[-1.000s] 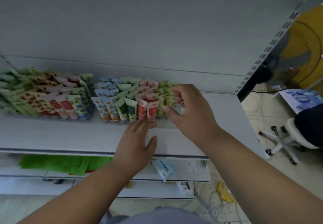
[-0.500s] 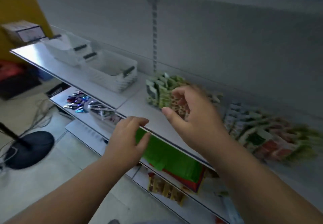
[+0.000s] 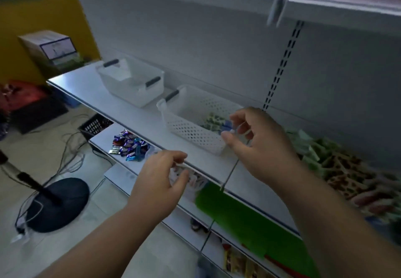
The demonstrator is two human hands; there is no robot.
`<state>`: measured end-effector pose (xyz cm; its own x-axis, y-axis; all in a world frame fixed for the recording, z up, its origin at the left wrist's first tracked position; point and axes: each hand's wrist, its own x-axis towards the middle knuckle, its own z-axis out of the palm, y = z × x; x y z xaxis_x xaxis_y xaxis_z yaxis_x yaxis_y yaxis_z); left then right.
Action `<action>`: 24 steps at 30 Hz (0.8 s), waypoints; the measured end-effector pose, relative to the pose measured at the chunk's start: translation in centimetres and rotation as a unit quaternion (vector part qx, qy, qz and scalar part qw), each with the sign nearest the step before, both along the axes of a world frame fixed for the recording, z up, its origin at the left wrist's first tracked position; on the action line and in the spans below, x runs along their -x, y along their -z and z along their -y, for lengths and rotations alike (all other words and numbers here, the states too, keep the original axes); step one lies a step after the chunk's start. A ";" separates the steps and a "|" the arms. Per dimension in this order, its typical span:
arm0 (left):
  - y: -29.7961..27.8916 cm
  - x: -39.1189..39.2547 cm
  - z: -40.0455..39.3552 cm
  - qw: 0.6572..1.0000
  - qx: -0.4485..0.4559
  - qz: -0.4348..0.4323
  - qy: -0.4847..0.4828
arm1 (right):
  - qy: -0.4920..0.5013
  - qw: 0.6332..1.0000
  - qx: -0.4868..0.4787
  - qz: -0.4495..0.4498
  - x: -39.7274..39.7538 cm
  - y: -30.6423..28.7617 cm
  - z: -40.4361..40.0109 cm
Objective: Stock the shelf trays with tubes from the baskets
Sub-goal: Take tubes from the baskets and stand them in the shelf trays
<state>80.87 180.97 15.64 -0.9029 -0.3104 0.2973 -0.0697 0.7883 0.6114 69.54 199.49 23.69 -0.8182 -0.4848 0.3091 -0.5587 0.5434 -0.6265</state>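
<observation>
Tubes (image 3: 213, 121) lie in the centre basket (image 3: 191, 125); right hand (image 3: 258, 145) and left hand (image 3: 160, 182) hover loosely curled, holding nothing.

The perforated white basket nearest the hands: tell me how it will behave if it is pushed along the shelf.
The perforated basket looks like thin plastic holding only a few tubes, so it is probably light. It would likely slide easily on the smooth shelf. Wide and low, it seems unlikely to tip.
</observation>
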 end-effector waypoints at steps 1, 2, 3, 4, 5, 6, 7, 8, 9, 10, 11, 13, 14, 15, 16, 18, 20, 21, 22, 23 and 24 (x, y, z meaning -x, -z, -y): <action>0.0 1.4 0.8 1.000 -0.009 -0.006 -0.001 | 0.003 1.000 -0.006 0.004 1.7 0.3 0.9; -0.1 2.6 1.5 1.000 -0.010 -0.011 -0.003 | 0.001 1.000 -0.014 0.004 3.4 0.7 1.7; -0.3 3.8 2.1 1.000 -0.008 -0.017 -0.002 | -0.005 1.000 -0.029 0.001 5.0 1.0 2.5; -0.5 4.9 2.9 1.000 -0.007 -0.018 0.002 | -0.011 0.999 -0.046 0.003 6.5 1.4 3.4; -0.9 5.9 3.6 1.000 -0.008 -0.018 0.008 | -0.015 0.998 -0.060 0.006 7.8 1.8 4.1; -1.4 6.9 4.4 1.000 -0.003 -0.018 0.015 | -0.018 0.997 -0.072 0.010 9.1 2.0 4.9; -1.9 7.8 5.3 1.000 0.004 -0.016 0.021 | -0.019 0.996 -0.084 0.018 10.1 2.3 5.5; -2.2 8.5 6.1 0.999 0.009 -0.017 0.026 | -0.021 0.995 -0.097 0.027 10.9 2.5 6.1; -2.5 9.4 7.2 0.999 0.009 -0.017 0.033 | -0.026 0.993 -0.108 0.041 11.7 2.7 7.0; -2.6 10.0 8.1 0.999 0.005 -0.018 0.040 | -0.034 0.991 -0.117 0.059 12.3 3.0 7.9; -2.6 10.8 9.2 0.998 0.002 -0.023 0.050 | -0.043 0.988 -0.127 0.077 13.0 3.4 8.9; -2.3 12.0 10.9 0.997 -0.001 -0.026 0.068 | -0.058 0.980 -0.155 0.113 14.1 4.5 10.7; -2.1 12.8 11.9 0.997 -0.001 -0.026 0.079 | -0.060 0.975 -0.169 0.133 14.8 5.2 11.6; -1.9 13.5 12.9 0.996 0.001 -0.021 0.091 | -0.062 0.969 -0.184 0.154 15.4 5.8 12.4; -1.8 14.3 14.0 0.994 0.005 -0.016 0.110 | -0.063 0.963 -0.195 0.176 15.9 6.2 13.4; -1.7 15.7 15.7 0.988 0.009 -0.008 0.152 | -0.072 0.948 -0.225 0.213 16.6 6.7 15.1; -1.8 17.0 17.3 0.980 0.011 -0.010 0.199 | -0.073 0.931 -0.265 0.241 17.0 6.9 16.8; -1.7 17.5 17.9 0.975 0.009 -0.010 0.220 | -0.072 0.922 -0.280 0.257 17.1 6.9 17.6; -1.6 17.9 18.3 0.971 0.006 -0.010 0.237 | -0.068 0.914 -0.284 0.282 17.1 7.0 18.3; -1.5 18.2 18.6 0.968 0.000 -0.011 0.251 | -0.062 0.905 -0.284 0.312 17.2 7.2 18.9; -1.3 18.4 18.9 0.965 -0.007 -0.010 0.263 | -0.055 0.895 -0.283 0.340 17.0 7.3 19.5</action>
